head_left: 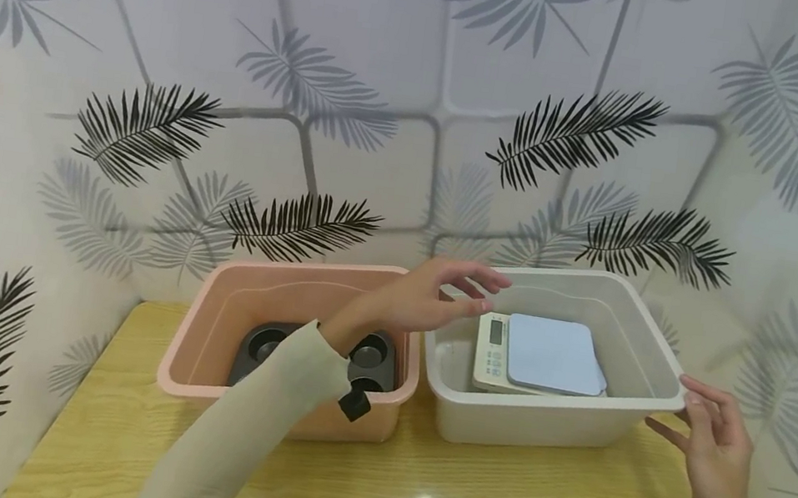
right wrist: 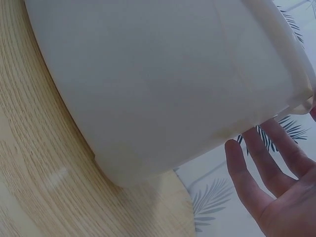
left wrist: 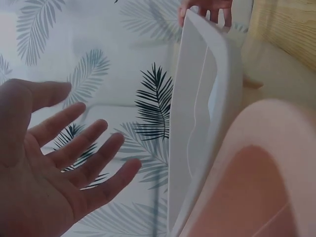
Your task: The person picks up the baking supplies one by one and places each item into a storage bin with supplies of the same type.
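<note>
My left hand (head_left: 431,291) hovers over the inner left rim of a white plastic tub (head_left: 535,423), its fingers loosely spread and nothing in them. The left wrist view shows that same hand (left wrist: 64,168) with its palm bare. At the tub's right corner my right hand (head_left: 717,447) holds the rim, with some fingers below it against the outer side. The right wrist view has those fingers (right wrist: 242,173) beside the tub's wall. Inside the tub lies a kitchen scale (head_left: 491,354) with a pale blue-white flat plate (head_left: 555,354) on top.
A pink plastic tub (head_left: 206,333) stands left of the white one, close beside it. Within it is a dark muffin tin (head_left: 369,350), partly hidden by my left forearm. Both tubs are on a wooden table (head_left: 487,496) against a leaf-patterned wall (head_left: 379,171).
</note>
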`<act>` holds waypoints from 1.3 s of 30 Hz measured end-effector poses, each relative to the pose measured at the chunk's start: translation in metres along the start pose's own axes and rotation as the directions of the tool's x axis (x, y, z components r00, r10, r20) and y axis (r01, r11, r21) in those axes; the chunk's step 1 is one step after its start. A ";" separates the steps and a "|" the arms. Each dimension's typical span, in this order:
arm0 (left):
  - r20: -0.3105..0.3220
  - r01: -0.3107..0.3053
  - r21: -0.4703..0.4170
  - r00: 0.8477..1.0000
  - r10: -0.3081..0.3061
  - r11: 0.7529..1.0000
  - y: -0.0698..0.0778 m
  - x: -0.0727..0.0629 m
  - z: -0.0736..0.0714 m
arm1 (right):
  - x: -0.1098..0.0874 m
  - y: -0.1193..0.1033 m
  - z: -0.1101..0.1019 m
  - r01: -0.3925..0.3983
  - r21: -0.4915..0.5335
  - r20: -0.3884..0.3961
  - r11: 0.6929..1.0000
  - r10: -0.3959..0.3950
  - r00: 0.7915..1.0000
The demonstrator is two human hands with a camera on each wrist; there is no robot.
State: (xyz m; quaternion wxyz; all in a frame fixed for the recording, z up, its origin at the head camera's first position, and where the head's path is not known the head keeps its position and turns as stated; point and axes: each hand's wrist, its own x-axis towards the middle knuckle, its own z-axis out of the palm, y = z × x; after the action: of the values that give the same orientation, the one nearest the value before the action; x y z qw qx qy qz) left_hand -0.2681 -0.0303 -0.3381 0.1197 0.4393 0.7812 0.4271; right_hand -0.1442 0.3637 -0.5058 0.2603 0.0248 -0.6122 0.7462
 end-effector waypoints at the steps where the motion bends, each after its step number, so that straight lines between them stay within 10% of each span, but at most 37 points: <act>1: -0.006 0.008 0.004 1.000 -0.008 1.000 0.002 -0.004 0.001 | 0.000 0.000 0.000 -0.003 0.003 -0.005 1.000 0.003 1.000; 24: -0.134 -0.025 0.117 0.990 0.041 0.993 0.000 -0.086 0.025 | -0.001 0.002 0.002 -0.016 0.058 -0.012 0.998 0.017 1.000; 39: -0.341 0.124 0.434 0.939 0.035 0.892 0.007 -0.160 0.056 | 0.000 0.004 0.002 -0.018 0.079 -0.024 0.997 0.020 1.000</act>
State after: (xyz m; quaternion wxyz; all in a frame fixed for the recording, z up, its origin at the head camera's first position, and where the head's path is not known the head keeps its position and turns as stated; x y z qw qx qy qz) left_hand -0.1389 -0.1229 -0.3964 -0.1116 0.3561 0.8773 0.3017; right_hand -0.1462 0.3608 -0.5090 0.2596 0.0200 -0.5792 0.7725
